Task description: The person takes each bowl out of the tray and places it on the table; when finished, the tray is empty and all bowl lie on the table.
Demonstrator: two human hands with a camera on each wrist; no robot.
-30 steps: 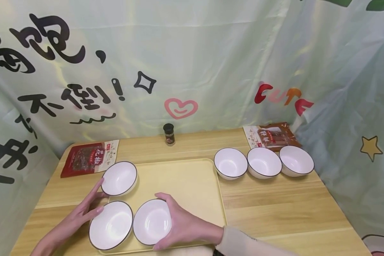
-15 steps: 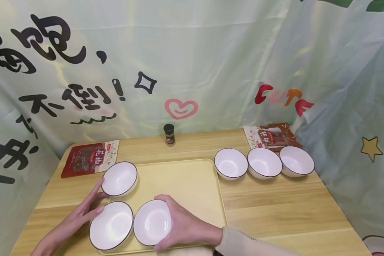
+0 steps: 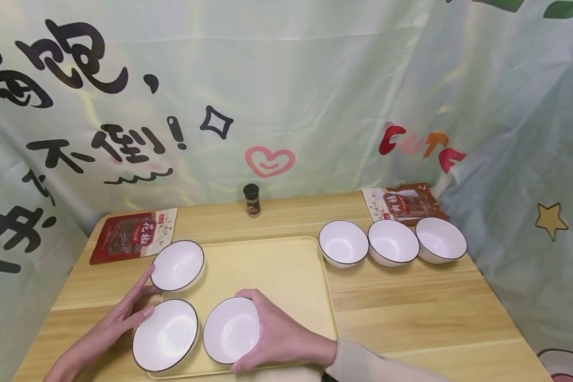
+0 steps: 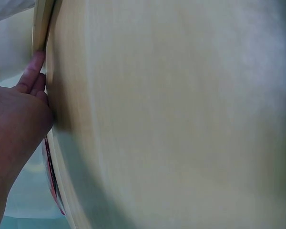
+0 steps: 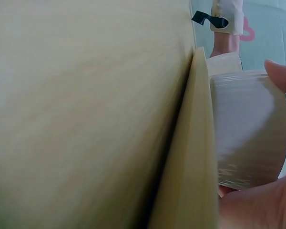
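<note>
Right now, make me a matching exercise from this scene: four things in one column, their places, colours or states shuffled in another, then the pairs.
Things
1. right hand
2. black-capped jar
3. tray
4. left hand

Places, colours, states
A. at the back of the table, before the curtain
B. by the tray's left edge
C. gripping a white bowl
D. pale yellow and rectangular

Right pairs: 1-C, 2-A, 3-D, 4-B.
</note>
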